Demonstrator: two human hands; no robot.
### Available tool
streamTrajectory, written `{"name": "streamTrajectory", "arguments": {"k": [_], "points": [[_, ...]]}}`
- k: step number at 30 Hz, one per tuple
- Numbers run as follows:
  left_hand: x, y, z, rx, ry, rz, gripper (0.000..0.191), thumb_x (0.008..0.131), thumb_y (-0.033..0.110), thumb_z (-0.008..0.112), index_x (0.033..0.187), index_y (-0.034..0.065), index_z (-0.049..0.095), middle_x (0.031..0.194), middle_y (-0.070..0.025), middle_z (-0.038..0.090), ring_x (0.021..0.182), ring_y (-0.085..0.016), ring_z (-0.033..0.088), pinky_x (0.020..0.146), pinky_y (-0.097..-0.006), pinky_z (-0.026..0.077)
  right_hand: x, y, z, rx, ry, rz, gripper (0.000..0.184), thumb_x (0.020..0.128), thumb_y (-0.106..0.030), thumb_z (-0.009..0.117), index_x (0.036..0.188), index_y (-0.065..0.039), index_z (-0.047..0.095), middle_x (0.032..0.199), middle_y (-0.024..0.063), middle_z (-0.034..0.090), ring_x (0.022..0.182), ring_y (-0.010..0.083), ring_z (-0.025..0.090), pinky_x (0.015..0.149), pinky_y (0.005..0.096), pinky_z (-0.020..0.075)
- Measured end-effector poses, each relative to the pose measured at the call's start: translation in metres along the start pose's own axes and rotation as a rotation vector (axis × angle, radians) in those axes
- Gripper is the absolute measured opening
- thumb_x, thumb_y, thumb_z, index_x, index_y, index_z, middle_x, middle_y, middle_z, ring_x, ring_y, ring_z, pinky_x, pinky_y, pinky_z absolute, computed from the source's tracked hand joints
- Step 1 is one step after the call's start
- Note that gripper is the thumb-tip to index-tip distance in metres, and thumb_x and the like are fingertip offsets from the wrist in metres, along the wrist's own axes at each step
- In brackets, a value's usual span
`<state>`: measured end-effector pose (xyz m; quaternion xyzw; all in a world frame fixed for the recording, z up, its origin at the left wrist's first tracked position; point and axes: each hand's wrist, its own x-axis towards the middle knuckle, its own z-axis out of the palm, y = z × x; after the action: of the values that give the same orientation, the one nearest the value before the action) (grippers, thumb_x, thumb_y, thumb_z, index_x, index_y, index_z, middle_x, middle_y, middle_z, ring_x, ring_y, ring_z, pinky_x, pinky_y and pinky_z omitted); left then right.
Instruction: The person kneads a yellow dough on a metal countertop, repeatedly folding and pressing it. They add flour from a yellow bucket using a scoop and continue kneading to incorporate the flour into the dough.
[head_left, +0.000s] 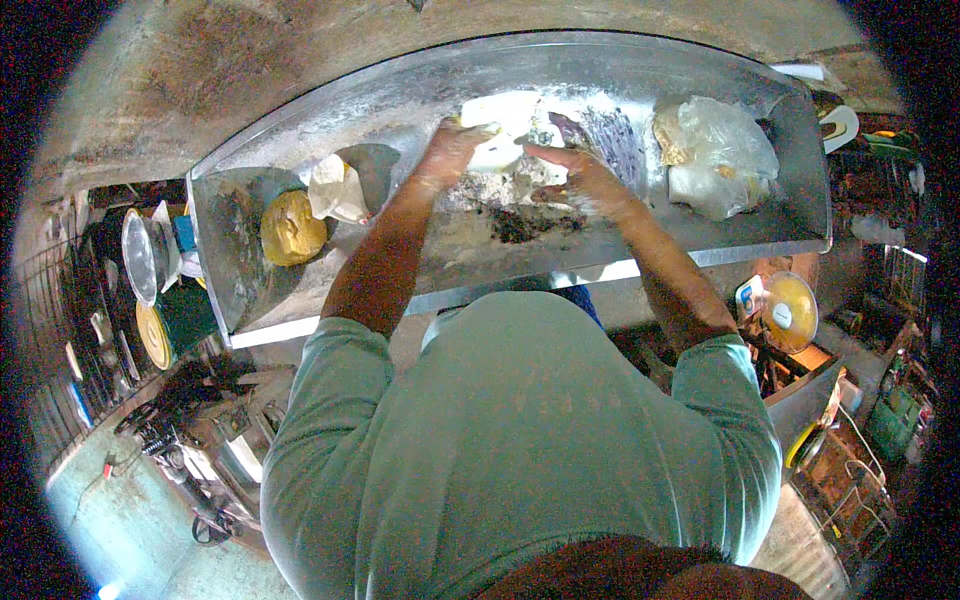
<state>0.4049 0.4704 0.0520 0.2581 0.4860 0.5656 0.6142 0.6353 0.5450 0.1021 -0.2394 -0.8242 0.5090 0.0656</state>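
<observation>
A long metal trough (480, 262) lies before me. My left hand (456, 150) is at the left edge of a brightly lit white mass (499, 124), blurred, its fingers hard to make out. To the right, my right hand (581, 176) has its fingers spread beside the same pale material; whether it grips any of it I cannot tell. Dark crumbly bits (521, 223) lie on the trough floor below the hands. Farther left are a yellow rounded lump (294, 228) and a whitish bag (336, 187). Clear plastic bags (720, 161) with pale contents rest at the right.
The trough's raised near rim (277, 331) runs between me and its floor. Left of it stand round lidded containers (154, 335). Past the right end are a round tub with a yellowish lid (789, 311) and an open drawer (806, 382). A wall rises behind the trough.
</observation>
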Motion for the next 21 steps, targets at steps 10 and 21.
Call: {"name": "streamTrajectory", "arguments": {"k": [10,21], "points": [[-0.018,0.023,0.065,0.622,-0.1,0.122,0.035,0.09,0.026,0.056,0.118,0.0057,0.06,0.109,-0.0165,0.066,0.098,-0.031,0.063,0.088,-0.0401,0.05,-0.008,-0.003,-0.027,0.103,-0.363,0.105,0.057,0.065,-0.024,0.078,0.118,-0.009,0.064,0.12,0.0106,0.063,0.111,0.0265,0.058,0.094,0.041,0.0461],[-0.004,0.015,0.078,0.695,-0.059,0.266,0.026,0.084,0.016,0.055,0.104,0.0034,0.064,0.087,-0.0204,0.066,0.08,-0.036,0.065,0.073,-0.043,0.052,-0.02,0.004,-0.007,-0.736,-0.192,0.196,0.052,0.072,-0.042,0.07,0.116,-0.016,0.065,0.143,0.0203,0.037,0.134,0.0452,0.03,0.099,0.062,0.0359]]}}
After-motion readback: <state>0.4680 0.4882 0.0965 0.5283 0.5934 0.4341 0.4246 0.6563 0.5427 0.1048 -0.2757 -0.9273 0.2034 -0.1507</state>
